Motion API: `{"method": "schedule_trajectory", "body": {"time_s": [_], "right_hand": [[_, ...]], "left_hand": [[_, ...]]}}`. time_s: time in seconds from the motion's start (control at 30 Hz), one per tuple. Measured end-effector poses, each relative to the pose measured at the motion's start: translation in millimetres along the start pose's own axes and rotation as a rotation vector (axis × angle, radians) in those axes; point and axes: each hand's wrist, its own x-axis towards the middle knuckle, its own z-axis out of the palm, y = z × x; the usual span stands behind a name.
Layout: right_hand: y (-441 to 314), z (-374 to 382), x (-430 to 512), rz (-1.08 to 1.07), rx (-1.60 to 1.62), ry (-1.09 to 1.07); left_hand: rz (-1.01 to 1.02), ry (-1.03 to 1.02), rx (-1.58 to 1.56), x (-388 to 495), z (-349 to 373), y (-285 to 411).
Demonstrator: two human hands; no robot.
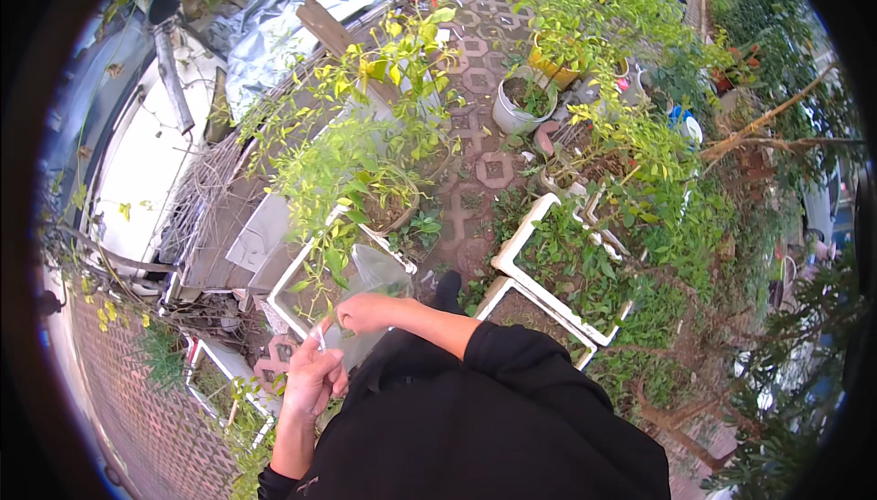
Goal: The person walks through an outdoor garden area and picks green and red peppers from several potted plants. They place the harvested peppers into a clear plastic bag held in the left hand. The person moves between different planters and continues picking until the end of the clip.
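Observation:
A clear plastic bag (380,270) hangs in front of me, with some green showing through its film. A whitish strip of it wraps a raised finger of my left hand (312,378), whose other fingers are curled in. Just above, my right hand (370,311) is bent down over the bag's edge, close to the left fingertips. Its fingertips are hidden, so whether they pinch anything does not show. Beside both hands droop the leafy stems of a pepper-like plant (336,260), over a white-rimmed foam planter box (291,294).
Leafy plants in a round pot (394,209) stand ahead. Two white planter boxes (524,226) of greenery flank my right. Farther off are a white bucket (510,113) and a yellow pot (548,68). Patterned paving (473,226) runs between. A wooden plank (325,27) and dry twigs (199,185) lie left.

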Motion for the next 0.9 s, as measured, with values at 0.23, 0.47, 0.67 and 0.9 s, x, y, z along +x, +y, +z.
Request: {"method": "schedule_trajectory", "body": {"time_s": [0.23,0.47,0.67,0.9], "right_hand": [[90,29,29,0.124,-0.107,0.310],[122,-33,-34,0.095,0.046,0.316],[147,-189,-103,0.078,0.448,0.588],[187,-292,22,-0.066,0.076,0.795]], "left_hand": [[-0.104,-0.162,-0.055,40,32,6],[-0.164,-0.103,0.055,95,74,16],[-0.180,0.120,0.070,124,93,22],[-0.167,0.226,0.034,129,101,14]]}}
